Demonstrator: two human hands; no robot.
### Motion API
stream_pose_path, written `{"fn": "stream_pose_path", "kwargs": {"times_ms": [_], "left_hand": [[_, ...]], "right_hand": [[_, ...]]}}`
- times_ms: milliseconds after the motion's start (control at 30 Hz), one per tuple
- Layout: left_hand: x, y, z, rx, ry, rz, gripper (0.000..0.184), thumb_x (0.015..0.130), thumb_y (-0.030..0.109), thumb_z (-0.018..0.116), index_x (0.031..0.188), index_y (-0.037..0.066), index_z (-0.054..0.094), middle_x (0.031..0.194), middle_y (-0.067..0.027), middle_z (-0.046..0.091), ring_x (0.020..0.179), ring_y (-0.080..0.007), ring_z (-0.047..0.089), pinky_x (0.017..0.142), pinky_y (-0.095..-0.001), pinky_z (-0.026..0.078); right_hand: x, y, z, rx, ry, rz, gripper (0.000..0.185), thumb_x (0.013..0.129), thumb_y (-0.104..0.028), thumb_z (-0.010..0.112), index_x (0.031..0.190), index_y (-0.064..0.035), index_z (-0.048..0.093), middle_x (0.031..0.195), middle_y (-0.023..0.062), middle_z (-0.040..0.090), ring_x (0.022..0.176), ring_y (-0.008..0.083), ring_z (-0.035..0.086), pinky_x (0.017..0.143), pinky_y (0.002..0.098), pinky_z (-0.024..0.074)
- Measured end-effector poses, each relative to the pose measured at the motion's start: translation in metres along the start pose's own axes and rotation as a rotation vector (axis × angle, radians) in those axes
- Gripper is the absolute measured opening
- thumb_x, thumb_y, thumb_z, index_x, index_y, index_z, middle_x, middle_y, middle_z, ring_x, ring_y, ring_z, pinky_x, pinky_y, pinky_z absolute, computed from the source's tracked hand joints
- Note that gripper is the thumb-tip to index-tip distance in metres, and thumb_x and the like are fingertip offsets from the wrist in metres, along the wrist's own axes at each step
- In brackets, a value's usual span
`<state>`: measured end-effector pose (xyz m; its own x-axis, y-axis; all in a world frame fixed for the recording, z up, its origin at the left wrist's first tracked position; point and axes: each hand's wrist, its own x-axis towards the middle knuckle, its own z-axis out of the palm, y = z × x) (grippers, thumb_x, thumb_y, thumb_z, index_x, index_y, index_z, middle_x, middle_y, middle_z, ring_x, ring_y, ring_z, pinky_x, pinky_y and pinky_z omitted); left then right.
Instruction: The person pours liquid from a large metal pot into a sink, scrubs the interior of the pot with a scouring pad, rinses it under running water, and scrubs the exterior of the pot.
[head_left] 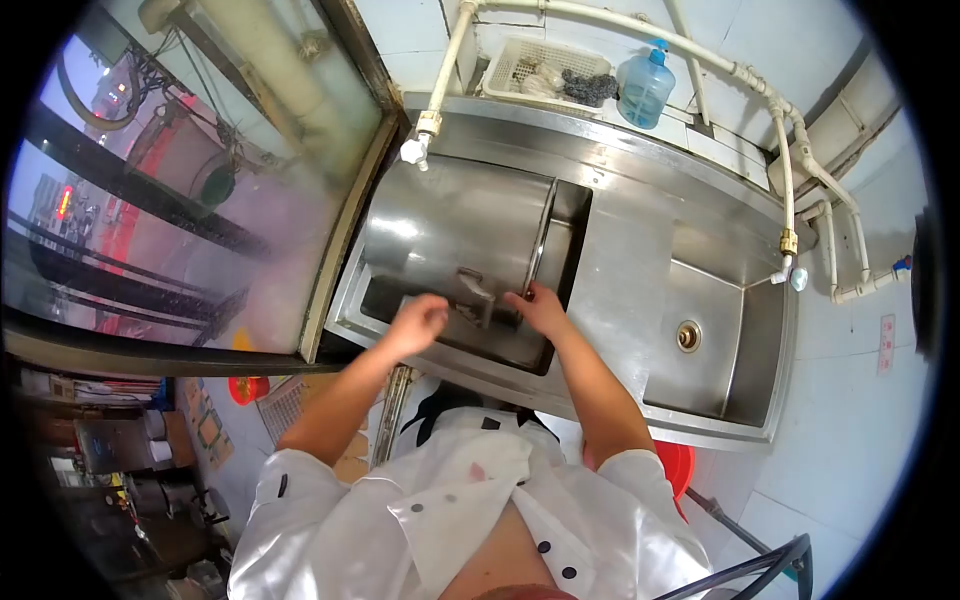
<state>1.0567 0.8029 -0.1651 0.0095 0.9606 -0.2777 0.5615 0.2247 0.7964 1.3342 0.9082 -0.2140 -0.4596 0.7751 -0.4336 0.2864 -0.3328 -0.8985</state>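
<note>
A large stainless steel stockpot [455, 220] lies on its side in the left basin [572, 225] of a steel double sink. Its open mouth faces right, and a loop handle [476, 284] sticks out on the side nearest me. My right hand [541, 308] has its fingers closed at the near part of the pot's rim. Over the front of the basin, left of the handle, my left hand [420, 326] is curled with the fingers bent in. Whatever those fingers may hold is too small or hidden to make out.
The right basin [710, 345] has a round drain. Taps [415, 150] hang from white wall pipes. Behind the sink are a white plastic basket [510, 70] with scrubbers and a blue bottle [647, 88]. A framed window [345, 220] borders the left; a red bucket [675, 468] stands below.
</note>
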Motion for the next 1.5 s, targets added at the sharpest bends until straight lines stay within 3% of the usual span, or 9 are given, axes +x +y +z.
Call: {"fn": "stream_pose_path", "kwargs": {"times_ms": [67, 167, 433, 733, 833, 1033, 1267, 1400, 1500], "left_hand": [[0.022, 0.013, -0.036, -0.053, 0.106, -0.035, 0.03, 0.097, 0.023, 0.062, 0.12, 0.003, 0.063, 0.11, -0.0122, 0.069, 0.105, -0.0203, 0.064, 0.092, -0.0326, 0.05], [0.074, 0.019, -0.076, -0.574, 0.13, -0.047, 0.041, 0.099, 0.028, 0.06, 0.127, -0.001, 0.056, 0.117, -0.013, 0.065, 0.109, -0.0219, 0.062, 0.098, -0.0342, 0.049], [0.213, 0.036, -0.13, -1.356, 0.037, -0.321, 0.059, 0.101, 0.044, 0.051, 0.127, -0.008, 0.049, 0.128, -0.0204, 0.055, 0.124, -0.0283, 0.053, 0.108, -0.0422, 0.043], [0.263, 0.054, -0.155, -1.413, -0.511, -0.317, 0.066, 0.106, 0.052, 0.019, 0.143, 0.001, 0.041, 0.148, -0.0185, 0.044, 0.136, -0.0333, 0.044, 0.116, -0.0475, 0.035], [0.256, 0.071, -0.168, -1.367, -0.519, -0.411, 0.062, 0.106, 0.05, 0.024, 0.14, 0.003, 0.045, 0.146, -0.0199, 0.046, 0.134, -0.0339, 0.046, 0.115, -0.0518, 0.034], [0.256, 0.071, -0.167, -1.3, -0.533, -0.411, 0.056, 0.104, 0.048, 0.035, 0.142, 0.007, 0.045, 0.15, -0.0202, 0.041, 0.14, -0.0392, 0.038, 0.115, -0.0628, 0.028], [0.244, 0.085, -0.171, -1.435, -0.67, -0.402, 0.059, 0.102, 0.045, 0.038, 0.146, 0.007, 0.041, 0.154, -0.0229, 0.036, 0.14, -0.051, 0.034, 0.113, -0.0654, 0.031], [0.241, 0.096, -0.173, -1.233, -0.567, -0.439, 0.065, 0.099, 0.043, 0.047, 0.143, -0.004, 0.037, 0.143, -0.0393, 0.037, 0.133, -0.0574, 0.037, 0.111, -0.067, 0.034], [0.257, 0.083, -0.177, -1.216, -0.597, -0.518, 0.068, 0.098, 0.046, 0.047, 0.143, -0.004, 0.034, 0.145, -0.0424, 0.029, 0.134, -0.0575, 0.035, 0.113, -0.0644, 0.032]], "right_hand": [[-0.018, -0.012, 0.01, -0.682, 0.658, -0.354, 0.048, 0.088, -0.027, 0.074, 0.123, -0.0002, 0.055, 0.118, 0.0173, 0.059, 0.101, 0.0334, 0.062, 0.086, 0.0389, 0.051], [-0.032, -0.106, 0.002, -0.599, 0.822, -0.593, 0.067, 0.084, -0.031, 0.079, 0.133, 0.0012, 0.048, 0.123, 0.0239, 0.052, 0.102, 0.0425, 0.06, 0.086, 0.044, 0.0512], [0.066, -0.341, 0.065, -1.084, 0.245, -0.168, 0.08, 0.096, -0.069, 0.034, 0.093, 0.0004, 0.074, 0.103, 0.0248, 0.07, 0.101, 0.0388, 0.067, 0.088, 0.0464, 0.0521], [0.171, -0.33, 0.099, -1.327, 0.21, -0.017, 0.056, 0.1, -0.048, 0.039, 0.106, -0.0048, 0.073, 0.113, 0.0135, 0.072, 0.101, 0.0342, 0.069, 0.086, 0.0422, 0.0545], [0.153, -0.346, 0.088, -1.844, -0.098, -0.173, 0.046, 0.098, -0.042, 0.045, 0.11, -0.0074, 0.072, 0.106, 0.0131, 0.073, 0.097, 0.0317, 0.07, 0.08, 0.0418, 0.056], [0.141, -0.38, 0.092, -1.968, -0.172, -0.389, 0.045, 0.096, -0.045, 0.05, 0.111, -0.0074, 0.07, 0.1, 0.0132, 0.072, 0.092, 0.032, 0.07, 0.076, 0.0456, 0.0551], [0.119, -0.348, 0.065, -1.447, 0.002, -0.379, 0.054, 0.096, -0.051, 0.053, 0.119, -0.0041, 0.065, 0.1, 0.0179, 0.071, 0.096, 0.035, 0.068, 0.084, 0.046, 0.0529], [0.106, -0.297, 0.038, -0.834, 0.24, -0.302, 0.063, 0.098, -0.055, 0.05, 0.125, 0.0005, 0.061, 0.106, 0.0199, 0.07, 0.097, 0.0306, 0.068, 0.087, 0.0406, 0.053], [0.104, -0.243, 0.022, -0.15, 0.351, 0.083, 0.068, 0.101, -0.055, 0.046, 0.123, 0.0075, 0.059, 0.105, 0.0193, 0.068, 0.095, 0.0283, 0.068, 0.088, 0.0372, 0.0543]]}}
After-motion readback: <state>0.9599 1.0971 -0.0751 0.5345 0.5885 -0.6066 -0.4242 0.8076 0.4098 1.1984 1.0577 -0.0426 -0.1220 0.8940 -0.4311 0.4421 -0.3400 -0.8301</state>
